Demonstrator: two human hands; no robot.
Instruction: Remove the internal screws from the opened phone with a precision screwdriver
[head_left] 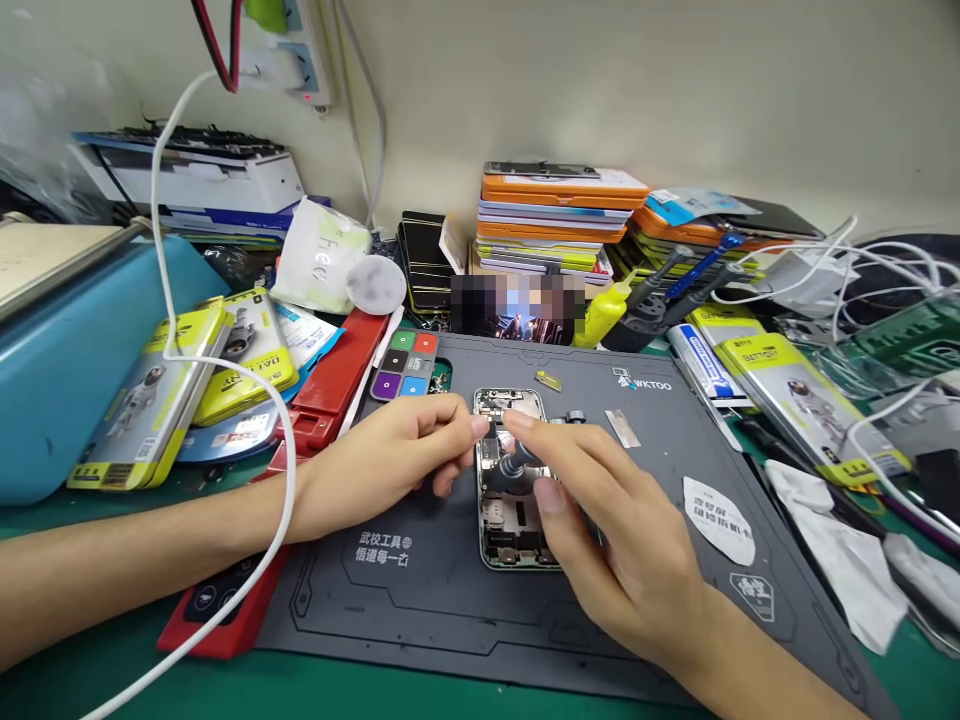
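An opened phone (517,515) lies on the dark grey work mat (465,620), its inner parts showing. My left hand (409,445) rests at the phone's left edge, with thumb and forefinger pressed together and the other fingers curled. Anything in that pinch is too small or hidden to make out. My right hand (622,520) reaches over the phone from the right. Between its thumb and forefinger is a dark grey screwdriver (516,468), pointing down at the phone's middle. The hand covers part of the phone's right side.
A colored square tray (405,365) and a small yellow piece (549,380) lie behind the phone. To the right are a metal plate (622,428) and a white sticker (718,520). Battery boxes (810,405) flank the mat. A white cable (289,470) crosses over my left forearm.
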